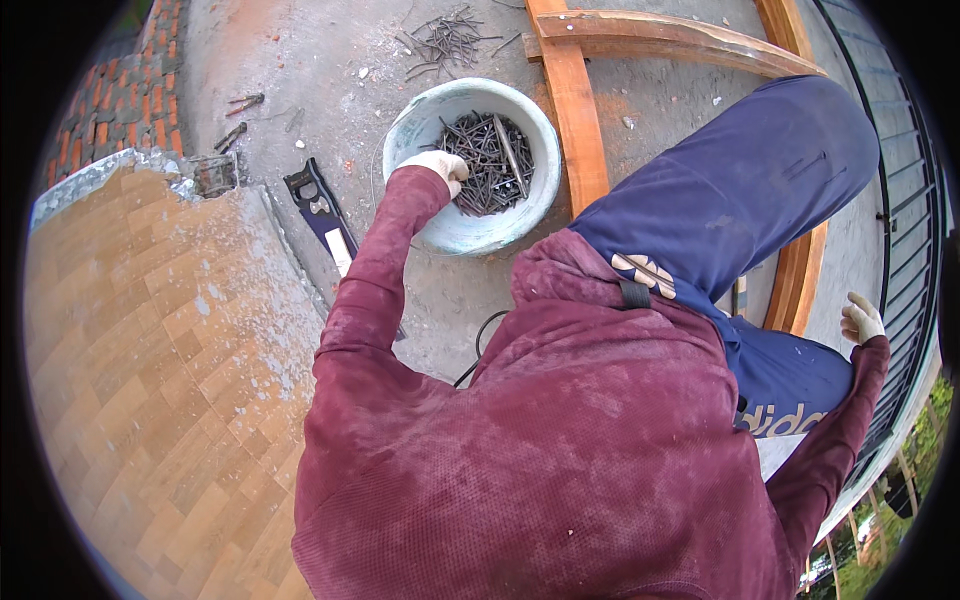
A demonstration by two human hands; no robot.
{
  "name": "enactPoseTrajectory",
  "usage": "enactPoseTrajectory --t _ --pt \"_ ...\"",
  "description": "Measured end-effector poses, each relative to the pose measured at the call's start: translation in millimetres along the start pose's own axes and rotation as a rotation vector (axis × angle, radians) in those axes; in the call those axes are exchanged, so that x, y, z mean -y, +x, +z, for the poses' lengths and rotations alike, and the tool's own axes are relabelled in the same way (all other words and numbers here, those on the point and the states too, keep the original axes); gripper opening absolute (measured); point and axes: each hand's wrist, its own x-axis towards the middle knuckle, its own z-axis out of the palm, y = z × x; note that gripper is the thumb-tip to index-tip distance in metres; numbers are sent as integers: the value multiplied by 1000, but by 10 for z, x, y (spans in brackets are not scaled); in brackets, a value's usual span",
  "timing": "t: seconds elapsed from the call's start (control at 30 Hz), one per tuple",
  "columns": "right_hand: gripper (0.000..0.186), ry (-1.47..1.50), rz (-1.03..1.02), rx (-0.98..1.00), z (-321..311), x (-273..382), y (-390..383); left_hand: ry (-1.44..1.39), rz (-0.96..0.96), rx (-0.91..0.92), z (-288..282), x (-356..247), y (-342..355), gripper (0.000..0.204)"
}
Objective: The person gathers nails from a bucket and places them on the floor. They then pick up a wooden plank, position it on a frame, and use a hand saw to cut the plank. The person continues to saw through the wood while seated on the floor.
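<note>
A round pale bucket stands on the concrete, holding a heap of dark nails and a longer metal bar. My left hand, in a whitish glove, reaches over the bucket's left rim. Its fingers curl down at the edge of the nails; whatever they hold is hidden. Far to the right, beside my bent knee and near the black railing, hangs my right hand. It is gloved too, with its fingers loosely apart and nothing in them.
Reddish timber beams lie right of the bucket, joined by a crosspiece. More nails are scattered beyond it. A handsaw and pliers lie to the left, near a tiled ledge and brickwork.
</note>
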Motion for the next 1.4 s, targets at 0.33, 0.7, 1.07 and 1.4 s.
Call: enactPoseTrajectory --t 0.33,0.7,1.07,1.4 --pt "52 44 -48 1 19 215 1 304 -115 -86 515 -125 138 19" --pt "52 3 -70 -40 92 210 -35 257 -218 28 498 37 172 24" --pt "51 46 -54 51 -87 13 94 -395 -168 -262 -95 376 -214 32" --pt "50 -39 -24 0 59 196 -9 -433 -126 -807 -921 469 210 35"
